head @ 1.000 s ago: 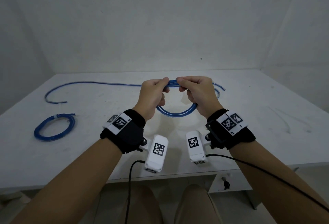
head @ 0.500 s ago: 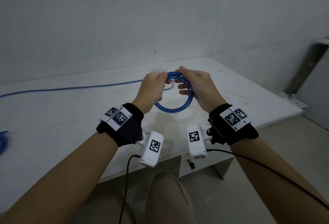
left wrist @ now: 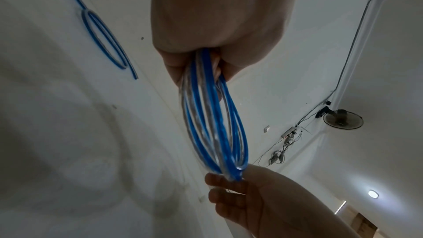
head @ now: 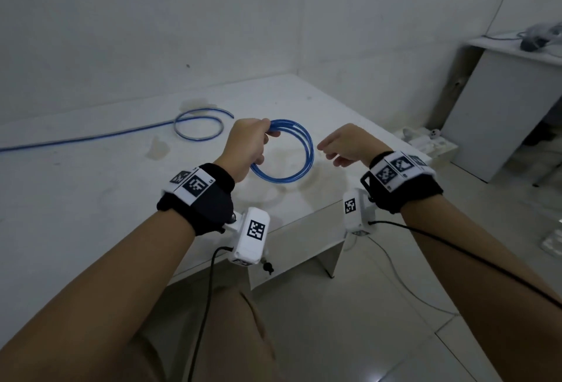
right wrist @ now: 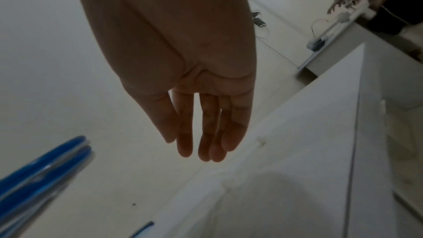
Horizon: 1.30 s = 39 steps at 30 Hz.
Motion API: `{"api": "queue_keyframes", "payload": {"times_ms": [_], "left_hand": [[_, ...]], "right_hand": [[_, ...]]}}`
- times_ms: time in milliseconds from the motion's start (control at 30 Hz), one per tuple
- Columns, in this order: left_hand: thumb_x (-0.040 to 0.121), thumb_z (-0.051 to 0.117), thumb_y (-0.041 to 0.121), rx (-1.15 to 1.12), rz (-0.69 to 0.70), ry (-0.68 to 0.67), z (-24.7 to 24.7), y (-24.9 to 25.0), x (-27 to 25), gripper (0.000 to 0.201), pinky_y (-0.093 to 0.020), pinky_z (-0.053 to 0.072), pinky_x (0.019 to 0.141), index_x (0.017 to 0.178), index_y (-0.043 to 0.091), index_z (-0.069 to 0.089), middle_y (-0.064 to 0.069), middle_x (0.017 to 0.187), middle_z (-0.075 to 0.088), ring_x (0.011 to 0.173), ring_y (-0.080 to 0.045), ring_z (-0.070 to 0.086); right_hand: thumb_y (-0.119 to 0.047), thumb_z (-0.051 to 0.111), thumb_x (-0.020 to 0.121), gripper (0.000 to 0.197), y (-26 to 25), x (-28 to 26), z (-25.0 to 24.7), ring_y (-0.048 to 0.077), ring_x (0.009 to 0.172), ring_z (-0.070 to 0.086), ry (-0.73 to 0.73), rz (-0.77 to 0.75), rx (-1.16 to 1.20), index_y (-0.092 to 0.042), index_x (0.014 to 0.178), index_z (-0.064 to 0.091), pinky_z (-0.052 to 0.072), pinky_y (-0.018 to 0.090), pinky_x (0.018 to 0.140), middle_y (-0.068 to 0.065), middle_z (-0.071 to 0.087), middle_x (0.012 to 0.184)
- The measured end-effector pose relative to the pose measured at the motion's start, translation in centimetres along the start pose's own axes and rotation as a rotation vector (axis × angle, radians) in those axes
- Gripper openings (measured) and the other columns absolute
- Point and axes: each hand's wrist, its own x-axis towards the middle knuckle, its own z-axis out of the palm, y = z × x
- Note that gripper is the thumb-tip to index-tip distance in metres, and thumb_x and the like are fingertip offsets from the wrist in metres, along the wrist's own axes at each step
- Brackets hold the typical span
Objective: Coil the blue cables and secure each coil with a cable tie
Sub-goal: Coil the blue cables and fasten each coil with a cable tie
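My left hand (head: 248, 144) grips a coil of blue cable (head: 307, 150) at its top left and holds it above the white table (head: 91, 199). The left wrist view shows that coil (left wrist: 215, 124) edge-on, its loops bunched in my fist (left wrist: 206, 57). Just right of the coil, my right hand (head: 337, 146) hovers with straight fingers (right wrist: 203, 133) and holds nothing. A second blue cable (head: 197, 128) lies loose on the table behind, one loop at its end and a long tail running left.
The table's right edge (head: 349, 193) falls away to a tiled floor. A grey cabinet (head: 498, 114) stands at the far right, with small white items (head: 422, 141) on the floor beside it. A white wall rises behind the table.
My right hand has let go of the coil and moved off to the right. The left hand keeps the coil. My head has turned right, so the tied coil at left has left the view.
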Motion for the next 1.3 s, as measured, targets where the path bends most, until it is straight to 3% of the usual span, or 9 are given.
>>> {"api": "queue_keyframes", "payload": {"times_ms": [200,333,400,500,700,833,967,1133,1300], "left_hand": [[0.098,0.041,0.017,-0.025,-0.019,0.021,1.3,-0.1,1.3,0.033,-0.019,0.022,0.038,0.080,0.005,0.066,0.000,0.065,0.034,0.048,-0.012,0.022],[0.099,0.040,0.019,-0.031,-0.032,0.018,1.5,-0.4,1.8,0.034,-0.020,0.022,0.039,0.082,0.005,0.066,0.000,0.065,0.034,0.048,-0.012,0.022],[0.100,0.040,0.020,-0.033,-0.037,0.017,1.4,-0.5,2.0,0.035,-0.020,0.022,0.039,0.083,0.005,0.066,0.000,0.065,0.034,0.049,-0.012,0.022],[0.100,0.040,0.019,-0.058,-0.045,0.025,1.0,-0.5,2.1,0.035,-0.019,0.022,0.038,0.083,0.004,0.066,0.001,0.064,0.033,0.048,-0.011,0.021],[0.100,0.041,0.021,-0.030,-0.034,0.069,-2.0,-0.4,1.7,0.035,-0.019,0.023,0.037,0.085,0.003,0.067,0.001,0.065,0.035,0.048,-0.011,0.023],[0.099,0.041,0.019,0.009,-0.033,0.132,-6.0,-0.4,1.0,0.032,-0.018,0.023,0.036,0.083,0.005,0.065,0.002,0.062,0.038,0.048,-0.012,0.024],[0.100,0.041,0.017,-0.018,-0.045,0.208,-11.3,-1.0,0.1,0.030,-0.018,0.022,0.036,0.095,-0.001,0.065,0.006,0.049,0.042,0.046,-0.011,0.023],[0.100,0.041,0.019,-0.003,-0.078,0.331,-18.7,-2.3,-0.6,0.035,-0.018,0.022,0.036,0.078,0.003,0.064,-0.001,0.063,0.034,0.046,-0.012,0.023],[0.100,0.038,0.017,-0.032,-0.112,0.436,-25.0,-3.5,-1.5,0.037,-0.017,0.022,0.036,0.077,0.003,0.063,-0.002,0.064,0.032,0.048,-0.013,0.023]], "right_hand": [[-0.005,0.050,0.091,0.029,-1.2,1.3,0.2,0.023,0.079,0.065,-0.191,-0.044,-0.376,-0.013,0.112,0.069,0.055,0.039,0.091,0.007,0.070,0.092],[0.003,0.062,0.079,0.024,-1.1,2.1,0.1,0.014,0.062,0.059,-0.143,-0.139,-0.455,-0.012,0.094,0.075,0.057,0.030,0.074,-0.005,0.061,0.061],[-0.003,0.069,0.077,0.017,-1.1,2.1,-0.1,0.009,0.055,0.057,-0.138,-0.189,-0.420,-0.016,0.086,0.074,0.048,0.019,0.056,-0.003,0.062,0.060],[-0.013,0.073,0.078,0.006,-1.3,2.1,-0.4,0.005,0.051,0.053,-0.066,-0.299,-0.322,-0.018,0.081,0.072,0.037,0.009,0.044,-0.003,0.062,0.061],[-0.016,0.066,0.086,0.006,-4.4,2.4,0.9,-0.005,0.050,0.055,0.097,-0.475,-0.049,-0.014,0.088,0.072,0.040,0.005,0.054,-0.008,0.063,0.066],[-0.014,0.059,0.090,0.009,-8.8,2.2,3.6,0.009,0.064,0.062,0.124,-0.554,0.169,-0.012,0.092,0.068,0.050,0.021,0.067,-0.003,0.067,0.075],[-0.013,0.058,0.091,0.009,-14.3,1.4,7.8,0.010,0.061,0.058,0.099,-0.667,0.346,-0.011,0.089,0.067,0.049,0.025,0.066,-0.001,0.065,0.070],[-0.014,0.057,0.093,0.011,-21.0,-0.8,12.9,0.009,0.062,0.057,0.002,-0.800,0.408,-0.010,0.089,0.067,0.052,0.025,0.068,-0.003,0.063,0.069],[-0.012,0.057,0.093,0.012,-25.7,-3.1,16.1,0.007,0.060,0.056,-0.057,-0.883,0.425,-0.010,0.090,0.068,0.047,0.021,0.065,-0.004,0.062,0.067]]}}
